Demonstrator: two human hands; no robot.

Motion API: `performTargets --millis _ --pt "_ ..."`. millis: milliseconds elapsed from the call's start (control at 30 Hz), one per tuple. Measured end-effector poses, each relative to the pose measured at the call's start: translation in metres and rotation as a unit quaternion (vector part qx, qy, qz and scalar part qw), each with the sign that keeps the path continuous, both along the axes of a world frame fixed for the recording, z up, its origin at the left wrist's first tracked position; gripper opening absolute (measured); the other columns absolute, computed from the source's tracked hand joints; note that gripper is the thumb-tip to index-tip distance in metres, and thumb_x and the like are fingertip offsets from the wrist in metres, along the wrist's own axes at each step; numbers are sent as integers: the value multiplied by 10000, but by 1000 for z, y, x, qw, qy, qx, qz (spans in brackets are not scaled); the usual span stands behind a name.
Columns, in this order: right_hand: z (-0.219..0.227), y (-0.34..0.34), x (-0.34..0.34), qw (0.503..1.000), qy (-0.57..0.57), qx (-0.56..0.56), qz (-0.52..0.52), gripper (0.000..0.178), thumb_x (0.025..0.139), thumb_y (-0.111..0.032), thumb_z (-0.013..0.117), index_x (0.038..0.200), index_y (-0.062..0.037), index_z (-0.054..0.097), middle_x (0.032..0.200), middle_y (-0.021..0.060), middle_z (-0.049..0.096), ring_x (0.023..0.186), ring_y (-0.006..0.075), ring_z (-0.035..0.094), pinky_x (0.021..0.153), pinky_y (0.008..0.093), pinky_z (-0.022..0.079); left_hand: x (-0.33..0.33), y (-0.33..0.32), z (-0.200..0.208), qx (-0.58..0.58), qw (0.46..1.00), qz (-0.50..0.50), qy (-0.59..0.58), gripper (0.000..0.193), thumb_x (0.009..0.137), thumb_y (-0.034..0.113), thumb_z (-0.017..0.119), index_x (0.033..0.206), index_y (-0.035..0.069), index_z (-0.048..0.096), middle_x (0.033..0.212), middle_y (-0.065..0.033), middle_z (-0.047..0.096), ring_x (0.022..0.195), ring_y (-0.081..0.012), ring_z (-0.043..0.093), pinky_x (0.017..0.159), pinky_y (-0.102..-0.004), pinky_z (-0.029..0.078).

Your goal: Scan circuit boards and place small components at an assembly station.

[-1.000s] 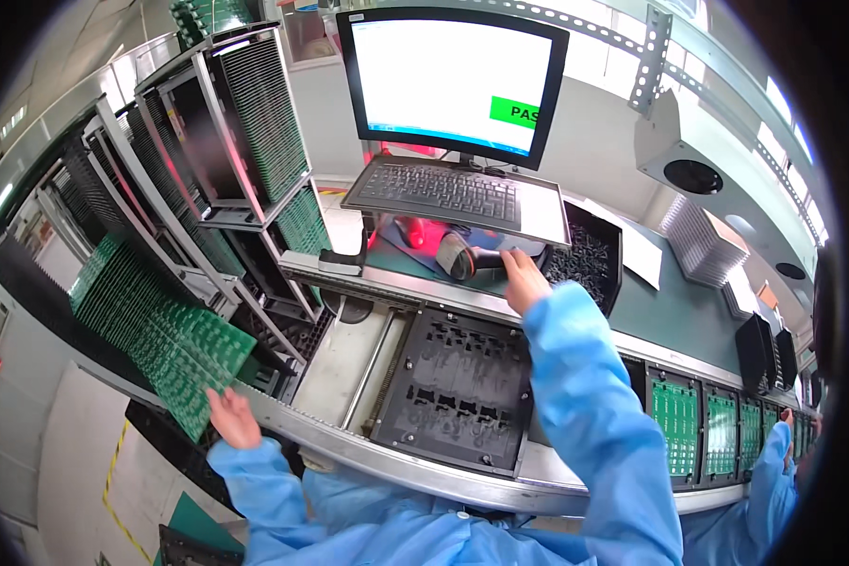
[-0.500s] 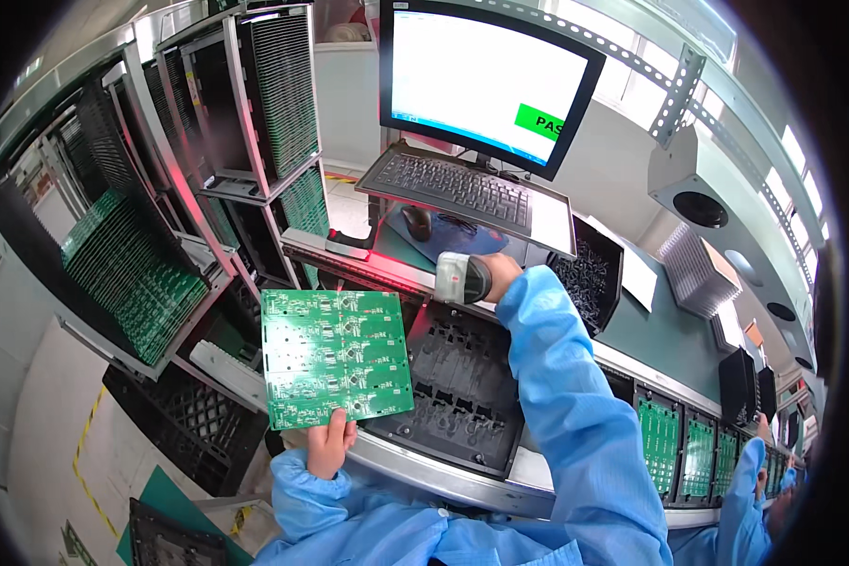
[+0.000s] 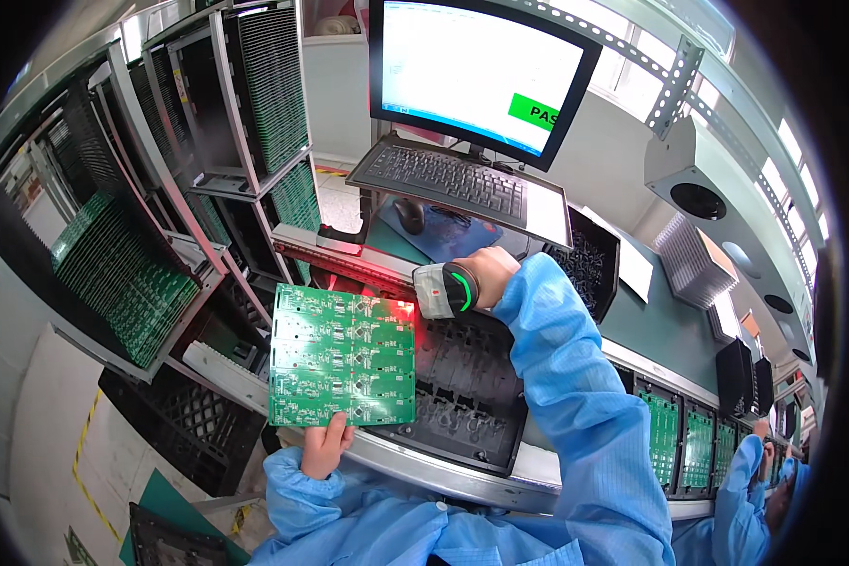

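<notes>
My left hand (image 3: 326, 445) grips the lower edge of a green circuit board panel (image 3: 341, 357), thumb on top, holding it raised and facing up. My right hand (image 3: 493, 276) is wrapped round a barcode scanner (image 3: 446, 291), grey and black with a green stripe. Its head points at the panel's upper right corner, where a red light shows. Scanner and board are slightly apart. Beneath them, a black molded tray (image 3: 467, 391) lies on the conveyor, partly covered by the panel.
Racks of stacked boards (image 3: 127, 283) stand at left. Ahead are a monitor (image 3: 481, 75), a keyboard (image 3: 448, 179) and a mouse (image 3: 409, 216). A black bin (image 3: 585, 269) holds small dark parts. Filled trays (image 3: 698, 448) line the conveyor at right, near another person's sleeve (image 3: 740, 481).
The scanner has come down and left, closer to the panel, and its red light now falls on the panel's upper right corner. The panel has turned slightly and shifted right.
</notes>
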State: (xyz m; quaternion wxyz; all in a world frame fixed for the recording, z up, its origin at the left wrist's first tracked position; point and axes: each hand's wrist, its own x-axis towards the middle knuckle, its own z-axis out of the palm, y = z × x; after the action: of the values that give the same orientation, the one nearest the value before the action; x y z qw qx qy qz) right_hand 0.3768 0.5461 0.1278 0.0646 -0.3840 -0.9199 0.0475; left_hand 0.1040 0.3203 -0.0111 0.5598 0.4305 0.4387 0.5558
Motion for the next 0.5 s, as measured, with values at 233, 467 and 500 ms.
performTargets --millis 233,467,500 --pt "-15 15 4 999 20 19 -45 382 622 -242 668 974 -127 576 824 143 629 809 345 592 726 424 465 3 1 8 -21 997 33 -59 203 923 166 449 791 16 488 596 -11 489 475 -62 404 423 -206 297" --pt "-150 145 92 919 -35 177 -349 511 633 -212 635 1108 -137 461 1147 85 484 1128 293 423 929 435 344 20 13 -1 8 1000 0 -14 198 920 152 407 785 18 461 555 -17 436 432 -80 377 399 -223 287" --pt "-159 154 145 921 -6 166 -352 446 670 -205 590 1097 -154 467 1129 91 477 1131 288 410 942 439 332 37 22 -5 26 999 -35 -25 194 922 154 392 815 8 462 547 -21 416 428 -93 372 402 -236 295"
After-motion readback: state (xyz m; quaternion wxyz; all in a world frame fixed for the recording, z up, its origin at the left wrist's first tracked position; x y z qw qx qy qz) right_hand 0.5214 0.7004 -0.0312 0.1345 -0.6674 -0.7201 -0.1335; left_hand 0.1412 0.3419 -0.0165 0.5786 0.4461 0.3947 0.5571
